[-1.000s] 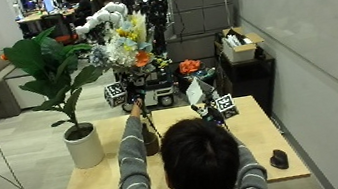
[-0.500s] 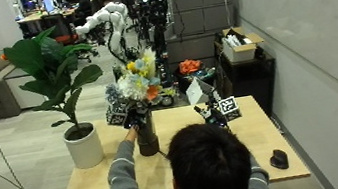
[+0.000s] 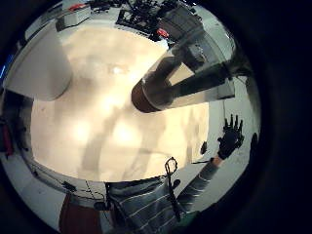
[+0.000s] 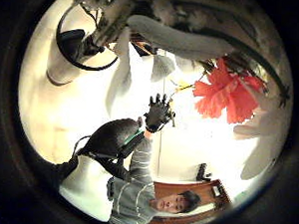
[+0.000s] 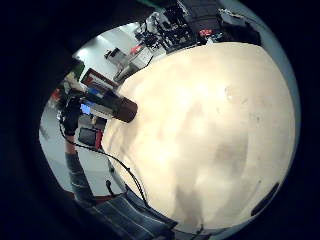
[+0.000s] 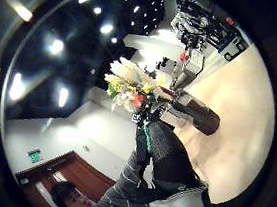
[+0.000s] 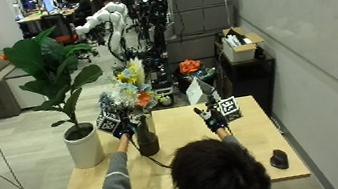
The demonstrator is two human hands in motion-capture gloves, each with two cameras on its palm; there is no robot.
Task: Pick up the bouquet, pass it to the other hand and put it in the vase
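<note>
Far left on the bench (image 7: pixel 187 172) stood a white pot w/ a big-leafed plant (image 7: pixel 84 147). Just right of it, the dark vase (image 7: pixel 147 142) stood upright, w/ the bouquet (image 7: pixel 129 91) in it: stems down in the neck, white, yellow & orange blooms above the rim. Left hand (image 7: pixel 125 127) was up at the stems just above the vase mouth; grip looked curled round them, but fingers too small to be sure. Right hand (image 7: pixel 213 118) was raised over the bench, well apart from the vase, holding nothing; the left palm views showed its fingers straight & spread (image 4: pixel 158 114). Near the bench's right edge lay a small black mouse-like object (image 7: pixel 278 159).
</note>
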